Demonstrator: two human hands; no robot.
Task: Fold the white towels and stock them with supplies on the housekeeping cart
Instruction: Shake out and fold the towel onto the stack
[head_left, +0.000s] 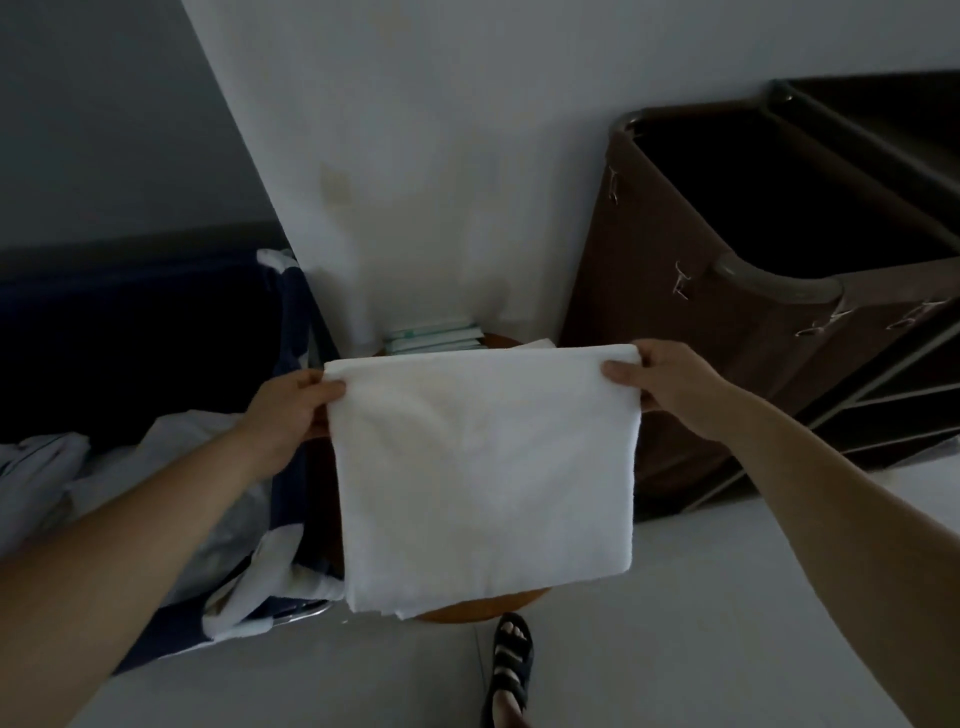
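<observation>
I am holding the white towel (483, 467) up in the middle, and it is hanging in front of the round table (483, 609). My left hand (291, 410) is pinching its top corner at 9 o'clock. My right hand (662, 384) is pinching the other top corner at 3 o'clock. The brown cart (701, 322) is standing at 2 o'clock, near the towel.

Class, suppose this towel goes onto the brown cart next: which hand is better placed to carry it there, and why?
Probably the right hand. It pinches the corner of the towel nearest the brown cart, which stands on that side. The left hand holds the opposite corner, beside the dark bag.
</observation>
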